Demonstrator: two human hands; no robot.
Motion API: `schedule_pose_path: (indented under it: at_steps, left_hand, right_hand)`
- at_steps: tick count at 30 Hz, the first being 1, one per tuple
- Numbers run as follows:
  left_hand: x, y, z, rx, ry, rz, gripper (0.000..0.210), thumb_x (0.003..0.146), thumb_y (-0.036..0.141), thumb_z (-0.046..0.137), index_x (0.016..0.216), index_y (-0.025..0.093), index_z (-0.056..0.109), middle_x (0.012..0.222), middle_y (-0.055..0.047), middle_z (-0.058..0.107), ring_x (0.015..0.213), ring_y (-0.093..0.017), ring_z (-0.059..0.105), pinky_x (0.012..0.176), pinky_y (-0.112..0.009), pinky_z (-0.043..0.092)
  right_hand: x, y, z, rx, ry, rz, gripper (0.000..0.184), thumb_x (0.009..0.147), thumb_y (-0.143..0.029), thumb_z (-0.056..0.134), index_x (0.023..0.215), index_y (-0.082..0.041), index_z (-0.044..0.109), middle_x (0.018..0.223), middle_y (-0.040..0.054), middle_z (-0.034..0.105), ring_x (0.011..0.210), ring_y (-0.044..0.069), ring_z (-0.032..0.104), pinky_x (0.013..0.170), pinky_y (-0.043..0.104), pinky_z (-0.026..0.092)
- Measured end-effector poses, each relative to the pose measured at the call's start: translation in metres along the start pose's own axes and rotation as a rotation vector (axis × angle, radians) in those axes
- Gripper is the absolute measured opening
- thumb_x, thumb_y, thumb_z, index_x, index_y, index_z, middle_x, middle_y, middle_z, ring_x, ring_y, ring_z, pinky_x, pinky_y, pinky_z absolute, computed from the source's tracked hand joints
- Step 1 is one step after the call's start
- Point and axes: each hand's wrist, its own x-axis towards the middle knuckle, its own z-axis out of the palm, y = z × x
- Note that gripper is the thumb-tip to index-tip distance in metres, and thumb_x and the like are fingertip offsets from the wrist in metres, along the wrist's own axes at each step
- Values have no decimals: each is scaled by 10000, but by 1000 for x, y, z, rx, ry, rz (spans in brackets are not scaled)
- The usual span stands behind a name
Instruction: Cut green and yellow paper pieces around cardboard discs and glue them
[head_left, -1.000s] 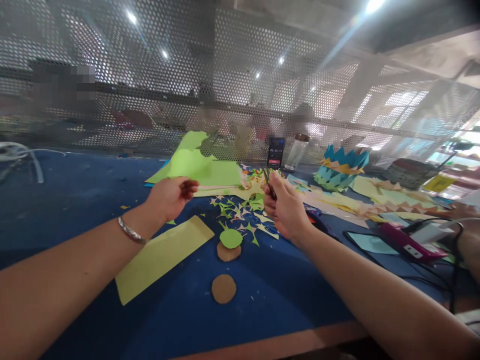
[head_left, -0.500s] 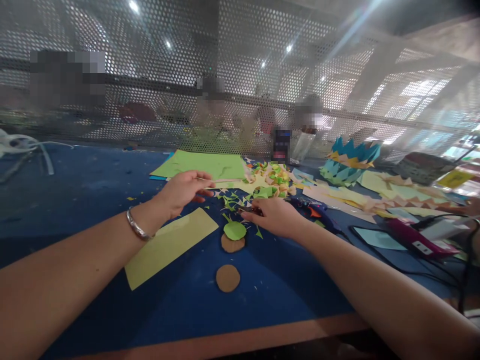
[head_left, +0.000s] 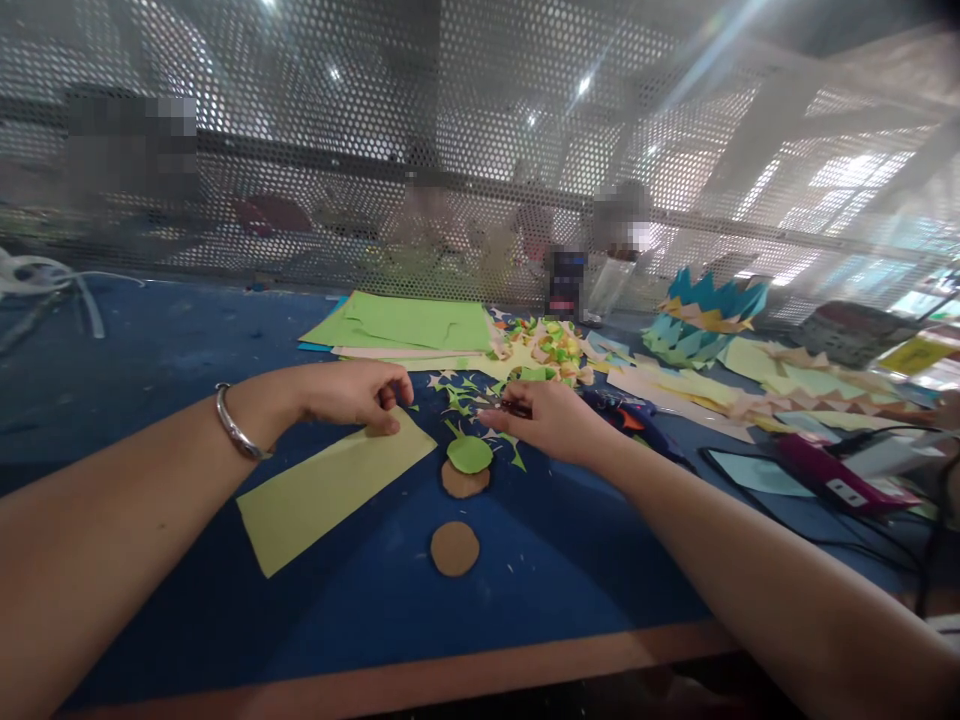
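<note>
My left hand point(head_left: 352, 392), with a silver bangle on its wrist, is at the upper edge of a pale yellow paper strip point(head_left: 322, 500). Its thumb presses on the paper and the fingers are curled. Among green paper scraps point(head_left: 459, 398), my right hand point(head_left: 551, 420) is closed round what look like dark-handled scissors point(head_left: 516, 408), mostly hidden by the fingers. Just below lies a green paper disc point(head_left: 470, 455), partly covering a brown cardboard disc point(head_left: 465, 484). A second cardboard disc point(head_left: 455, 549) lies nearer the table's front edge.
Green paper sheets point(head_left: 420, 322) are stacked at the back, beside a heap of curled paper pieces point(head_left: 555, 345). A dark blue glue gun point(head_left: 637, 425) lies right of my right hand. Farther right are a zigzag paper crown point(head_left: 697, 315), a magenta power strip point(head_left: 832, 475) and cables.
My left hand has come down onto the yellow strip, its fingers curling in. The strip has turned slightly. My right hand has hardly moved.
</note>
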Motion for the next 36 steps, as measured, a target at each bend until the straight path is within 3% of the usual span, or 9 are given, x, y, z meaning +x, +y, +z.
schedule_pose_path:
  at_steps: [4, 9, 11, 16, 21, 25, 29, 32, 36]
  left_hand:
    - [-1, 1, -3, 121, -47, 35, 171, 677, 206, 644, 843, 192, 685, 716, -27, 636, 654, -175, 554, 601, -257, 338]
    - [-3, 2, -9, 348, 10, -8, 64, 656, 178, 601, 593, 187, 605, 562, -16, 533, 527, -145, 411, 540, -286, 251]
    - [-4, 3, -7, 326, -10, -2, 25, 639, 175, 612, 634, 193, 629, 591, -17, 567, 548, -155, 446, 544, -284, 264]
    - [-4, 7, 5, 142, -40, 89, 226, 640, 157, 597, 841, 208, 687, 701, -19, 637, 628, -175, 542, 575, -269, 327]
    - [-4, 13, 4, 53, 34, 153, 134, 673, 148, 562, 759, 207, 646, 736, -16, 634, 662, -163, 527, 618, -272, 350]
    - [-4, 9, -8, 119, 112, 191, 90, 681, 141, 547, 685, 203, 612, 657, 3, 571, 619, -143, 471, 618, -281, 323]
    - [0, -8, -18, 210, 293, 56, 109, 651, 145, 564, 699, 210, 638, 599, 13, 540, 552, -137, 433, 576, -293, 272]
    - [2, -11, -14, 233, 269, -34, 135, 669, 158, 573, 760, 207, 661, 597, 5, 551, 517, -138, 425, 556, -300, 256]
    - [-4, 6, 8, 413, 124, 81, 131, 750, 200, 554, 817, 217, 665, 822, -37, 688, 700, -195, 569, 622, -299, 327]
  right_hand:
    - [-4, -6, 4, 53, -73, -99, 365, 854, -547, 655, 769, -205, 559, 670, -10, 574, 599, 129, 502, 558, 271, 294]
    - [-8, -11, 10, 91, -132, -121, 324, 820, -496, 706, 959, -213, 634, 752, 8, 644, 654, 153, 547, 572, 259, 312]
    - [-8, -12, 11, 90, -153, -124, 336, 818, -486, 710, 1015, -222, 644, 760, 9, 654, 656, 157, 553, 566, 259, 306]
    - [-8, -13, 11, 80, -204, -125, 298, 828, -463, 701, 997, -226, 640, 749, 3, 644, 658, 158, 551, 566, 261, 313]
    - [-6, -11, 12, 75, -202, -122, 161, 855, -349, 658, 919, -205, 625, 794, 19, 664, 699, 159, 570, 601, 270, 339]
    - [-4, -8, 13, 34, -167, -111, 167, 852, -305, 640, 983, -202, 633, 796, 24, 678, 675, 157, 563, 590, 273, 324]
    - [-4, -7, 13, -3, -156, -112, 243, 862, -323, 638, 1076, -208, 641, 853, 44, 705, 694, 171, 589, 599, 278, 335]
    - [-5, -7, 11, -39, -135, -83, 251, 860, -298, 640, 1096, -215, 650, 892, 61, 721, 741, 188, 623, 621, 282, 354]
    - [-5, -6, 8, -79, -113, -77, 230, 858, -288, 638, 1073, -208, 663, 893, 59, 720, 752, 184, 628, 625, 274, 359]
